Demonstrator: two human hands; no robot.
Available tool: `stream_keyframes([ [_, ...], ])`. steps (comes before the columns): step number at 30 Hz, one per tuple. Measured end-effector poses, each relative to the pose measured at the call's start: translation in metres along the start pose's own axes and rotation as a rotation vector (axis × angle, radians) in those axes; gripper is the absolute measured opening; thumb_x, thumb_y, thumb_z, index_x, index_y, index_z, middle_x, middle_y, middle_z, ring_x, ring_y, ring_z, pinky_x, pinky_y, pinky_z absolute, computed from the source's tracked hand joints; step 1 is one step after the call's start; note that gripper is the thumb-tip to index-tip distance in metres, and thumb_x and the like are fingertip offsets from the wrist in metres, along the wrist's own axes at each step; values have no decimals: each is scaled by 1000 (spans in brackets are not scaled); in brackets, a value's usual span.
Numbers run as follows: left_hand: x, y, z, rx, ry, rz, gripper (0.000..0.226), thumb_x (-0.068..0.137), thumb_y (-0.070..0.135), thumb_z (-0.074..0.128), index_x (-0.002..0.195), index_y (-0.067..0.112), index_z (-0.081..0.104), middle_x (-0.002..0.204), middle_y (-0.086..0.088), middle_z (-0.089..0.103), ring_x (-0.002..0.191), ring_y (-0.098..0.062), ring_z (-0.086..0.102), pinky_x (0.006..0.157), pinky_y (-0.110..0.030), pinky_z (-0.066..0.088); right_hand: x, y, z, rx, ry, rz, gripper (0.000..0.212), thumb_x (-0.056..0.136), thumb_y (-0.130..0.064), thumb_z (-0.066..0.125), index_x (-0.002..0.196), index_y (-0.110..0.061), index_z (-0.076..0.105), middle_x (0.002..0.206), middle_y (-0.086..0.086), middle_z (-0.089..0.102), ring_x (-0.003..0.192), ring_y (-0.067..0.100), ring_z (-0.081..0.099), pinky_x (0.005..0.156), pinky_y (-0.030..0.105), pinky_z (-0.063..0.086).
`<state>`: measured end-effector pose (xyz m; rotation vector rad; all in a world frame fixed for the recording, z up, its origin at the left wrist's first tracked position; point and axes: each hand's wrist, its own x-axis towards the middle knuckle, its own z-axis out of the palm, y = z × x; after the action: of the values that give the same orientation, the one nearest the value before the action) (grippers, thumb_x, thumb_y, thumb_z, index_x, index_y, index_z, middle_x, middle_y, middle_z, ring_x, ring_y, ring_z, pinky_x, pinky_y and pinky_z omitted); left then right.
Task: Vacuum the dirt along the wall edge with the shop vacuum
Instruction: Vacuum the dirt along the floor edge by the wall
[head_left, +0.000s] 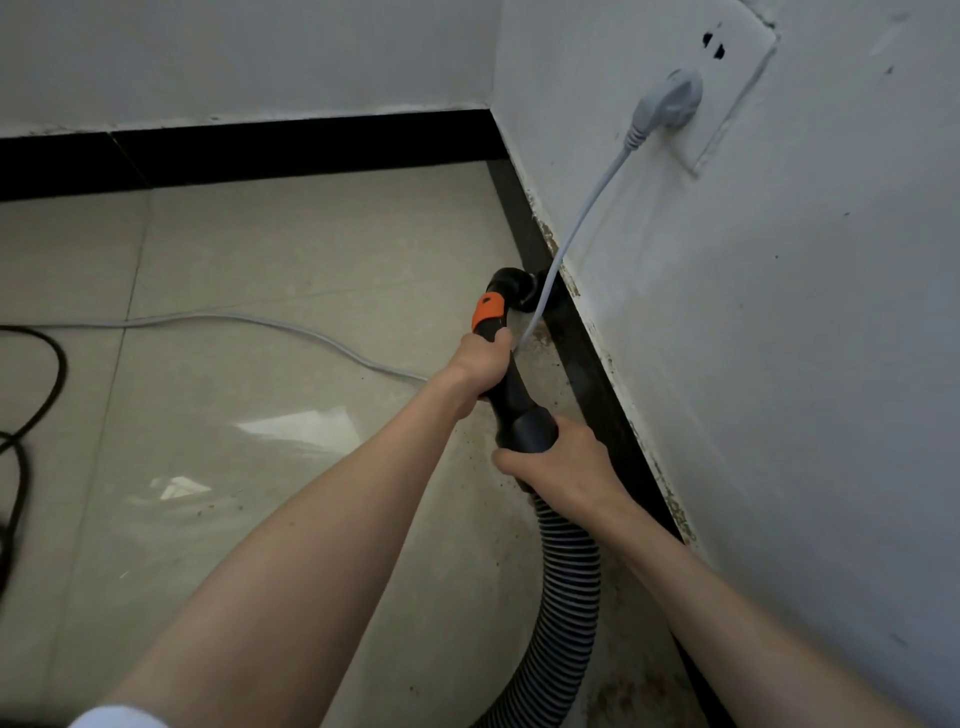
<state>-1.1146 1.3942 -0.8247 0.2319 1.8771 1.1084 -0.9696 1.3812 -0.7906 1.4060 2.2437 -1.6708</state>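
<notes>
A black vacuum wand (514, 387) with an orange collar (489, 310) points at the black baseboard (587, 358) of the right wall. Its curved nozzle (517, 286) touches the baseboard just behind a hanging grey cord. My left hand (480, 366) grips the wand below the orange collar. My right hand (558, 460) grips the cuff where the ribbed black hose (566, 597) joins. Brown dirt specks (618, 696) lie on the floor along the wall edge, near the hose.
A grey plug (670, 104) sits in a wall socket, and its cord (576, 223) drops past the nozzle and runs left over the tile floor (270, 270). A black cable (31, 415) loops at the left edge. The walls meet in a corner behind.
</notes>
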Motion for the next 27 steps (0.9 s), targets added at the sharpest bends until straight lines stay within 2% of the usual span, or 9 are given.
stream_keyframes([
  [2, -2, -6, 2, 10, -7, 2, 48, 99, 35, 37, 131, -1, 39, 111, -17, 53, 93, -26, 53, 76, -34, 45, -6, 4, 1, 8, 5, 7, 22, 75, -22, 74, 85, -23, 55, 82, 5, 66, 72, 17, 63, 70, 35, 57],
  [5, -5, -11, 2, 35, 29, 16, 49, 98, 35, 38, 131, 0, 39, 113, -17, 54, 96, -28, 55, 75, -34, 46, -11, 7, 1, 27, -5, 8, 20, 74, -21, 75, 85, -21, 58, 77, 4, 66, 69, 18, 64, 73, 40, 57],
  [9, -15, -22, -16, 68, 168, 19, 50, 98, 34, 38, 133, -2, 36, 122, -19, 53, 99, -30, 55, 75, -34, 45, -17, 5, 5, 44, -121, -12, 19, 72, -21, 75, 85, -17, 61, 72, 1, 65, 63, 13, 61, 66, 35, 54],
  [14, -31, -52, -66, 6, 235, -14, 53, 96, 33, 41, 134, -3, 34, 115, -19, 54, 93, -31, 56, 71, -37, 49, -23, -1, 32, 20, -241, -31, 32, 67, -26, 78, 92, -18, 61, 76, 0, 66, 64, 15, 63, 66, 36, 56],
  [17, -46, -71, -82, -47, 220, -53, 50, 93, 32, 45, 129, -3, 38, 100, -14, 52, 81, -26, 55, 58, -32, 45, -33, 6, 43, 2, -291, -34, 34, 65, -27, 79, 94, -21, 62, 76, 0, 67, 62, 13, 64, 63, 34, 56],
  [19, -56, -83, -82, -55, 205, -64, 49, 93, 32, 45, 127, -2, 39, 96, -13, 51, 75, -23, 53, 55, -30, 42, -41, 14, 44, -17, -308, -44, 31, 66, -25, 79, 92, -21, 61, 73, -1, 67, 59, 12, 63, 59, 31, 54],
  [23, -69, -96, -71, -75, 185, -65, 47, 93, 31, 45, 126, -2, 38, 90, -11, 51, 71, -20, 51, 54, -29, 41, -53, 25, 41, -12, -317, -29, 32, 67, -20, 79, 94, -19, 62, 73, -1, 66, 57, 11, 62, 59, 30, 52],
  [27, -70, -86, -59, -102, 59, -43, 40, 94, 31, 46, 118, -2, 42, 86, -9, 50, 75, -23, 52, 62, -32, 44, -61, 30, 35, -56, -225, -19, 32, 65, -28, 78, 91, -22, 59, 71, -3, 64, 59, 12, 61, 58, 30, 51],
])
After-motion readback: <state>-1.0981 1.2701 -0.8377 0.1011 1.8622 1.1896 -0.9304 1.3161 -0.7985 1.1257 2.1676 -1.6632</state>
